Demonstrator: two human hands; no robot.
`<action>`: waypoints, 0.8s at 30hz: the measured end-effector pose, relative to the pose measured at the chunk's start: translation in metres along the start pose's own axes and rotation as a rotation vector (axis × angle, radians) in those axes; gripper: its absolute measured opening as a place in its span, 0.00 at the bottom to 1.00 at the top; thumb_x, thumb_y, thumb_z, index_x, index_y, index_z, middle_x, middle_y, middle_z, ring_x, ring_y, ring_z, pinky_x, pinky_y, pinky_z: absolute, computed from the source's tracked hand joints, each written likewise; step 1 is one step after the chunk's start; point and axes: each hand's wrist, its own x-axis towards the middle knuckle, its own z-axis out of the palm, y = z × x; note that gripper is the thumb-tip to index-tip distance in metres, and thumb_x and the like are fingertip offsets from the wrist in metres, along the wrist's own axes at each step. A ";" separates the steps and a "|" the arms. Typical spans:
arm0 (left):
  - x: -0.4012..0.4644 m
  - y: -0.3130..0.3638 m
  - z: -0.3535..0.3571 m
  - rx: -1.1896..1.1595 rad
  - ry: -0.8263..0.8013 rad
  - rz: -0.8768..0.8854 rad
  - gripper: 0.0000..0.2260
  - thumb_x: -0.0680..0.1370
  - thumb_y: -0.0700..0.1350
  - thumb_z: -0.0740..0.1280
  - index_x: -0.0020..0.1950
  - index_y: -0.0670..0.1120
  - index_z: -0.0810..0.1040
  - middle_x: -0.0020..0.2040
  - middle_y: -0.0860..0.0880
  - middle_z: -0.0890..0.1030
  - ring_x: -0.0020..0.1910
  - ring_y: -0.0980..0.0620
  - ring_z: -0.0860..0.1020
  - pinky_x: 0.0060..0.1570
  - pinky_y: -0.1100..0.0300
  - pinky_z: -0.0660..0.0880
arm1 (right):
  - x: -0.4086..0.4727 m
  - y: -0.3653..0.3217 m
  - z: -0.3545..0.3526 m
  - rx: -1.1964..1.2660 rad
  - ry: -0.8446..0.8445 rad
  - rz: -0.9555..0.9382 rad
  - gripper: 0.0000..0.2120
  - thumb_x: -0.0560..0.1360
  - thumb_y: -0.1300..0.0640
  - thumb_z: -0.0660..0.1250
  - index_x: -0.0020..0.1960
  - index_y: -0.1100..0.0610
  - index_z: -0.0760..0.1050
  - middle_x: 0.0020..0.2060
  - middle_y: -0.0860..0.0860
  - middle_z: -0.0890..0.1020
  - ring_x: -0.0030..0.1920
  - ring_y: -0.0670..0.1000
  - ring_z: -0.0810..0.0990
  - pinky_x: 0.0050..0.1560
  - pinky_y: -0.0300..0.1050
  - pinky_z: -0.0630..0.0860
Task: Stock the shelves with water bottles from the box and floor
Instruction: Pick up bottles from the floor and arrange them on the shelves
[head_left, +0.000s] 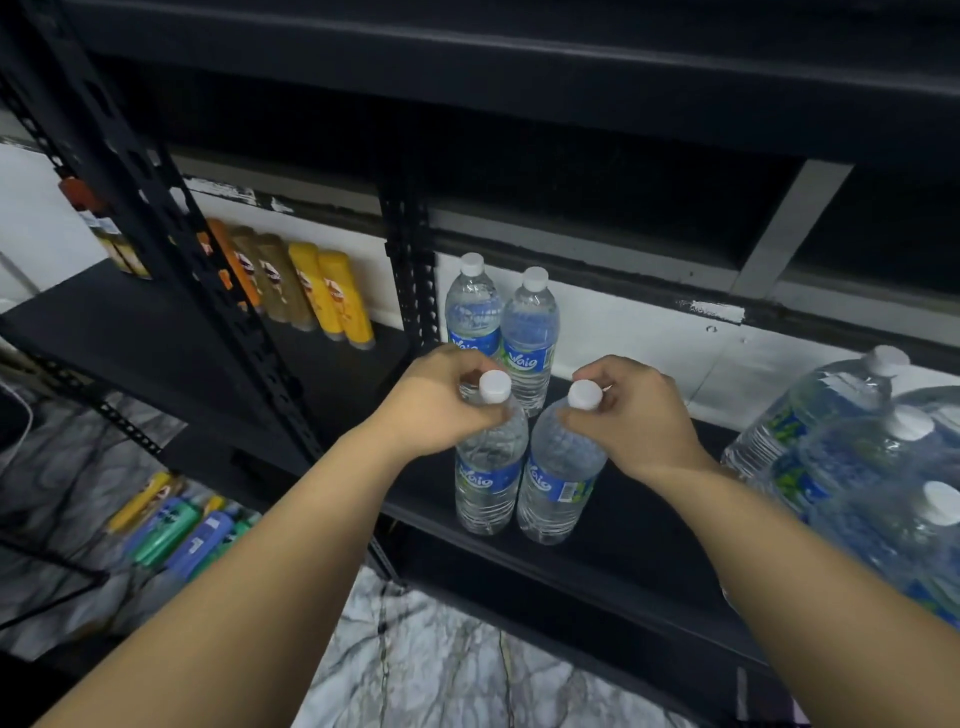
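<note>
Two clear water bottles with blue labels and white caps stand side by side near the front edge of the black shelf (649, 519). My left hand (431, 405) grips the neck of the left front bottle (488, 473). My right hand (634, 410) grips the neck of the right front bottle (558, 478). Behind them, against the white wall, two more of the same bottles (527, 332) stand upright and touching each other.
Large water jugs (841, 447) crowd the right end of the shelf. A black perforated upright (410, 270) borders the bottles on the left. Beyond it stand yellow and brown bottles (322, 291). Green and blue bottles (182, 530) lie on a lower shelf above the marble floor (441, 660).
</note>
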 end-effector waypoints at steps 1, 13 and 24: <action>-0.001 -0.005 0.002 -0.010 -0.006 0.006 0.16 0.68 0.56 0.78 0.53 0.57 0.84 0.53 0.56 0.82 0.54 0.58 0.82 0.58 0.53 0.79 | -0.001 0.003 0.000 -0.001 0.029 0.015 0.14 0.66 0.55 0.83 0.48 0.52 0.83 0.41 0.43 0.83 0.41 0.42 0.81 0.41 0.39 0.74; -0.009 -0.021 0.021 -0.019 0.230 0.019 0.17 0.67 0.56 0.82 0.44 0.51 0.78 0.44 0.52 0.83 0.44 0.51 0.82 0.47 0.46 0.80 | -0.007 0.017 0.001 -0.053 -0.025 -0.050 0.10 0.72 0.53 0.78 0.51 0.55 0.84 0.46 0.50 0.81 0.46 0.51 0.82 0.50 0.52 0.80; -0.016 -0.028 0.030 -0.060 0.129 -0.034 0.33 0.56 0.61 0.84 0.57 0.59 0.77 0.55 0.54 0.81 0.55 0.54 0.82 0.56 0.51 0.81 | -0.010 0.018 0.014 0.066 -0.162 0.078 0.25 0.61 0.49 0.86 0.54 0.44 0.79 0.49 0.41 0.84 0.52 0.42 0.82 0.49 0.41 0.79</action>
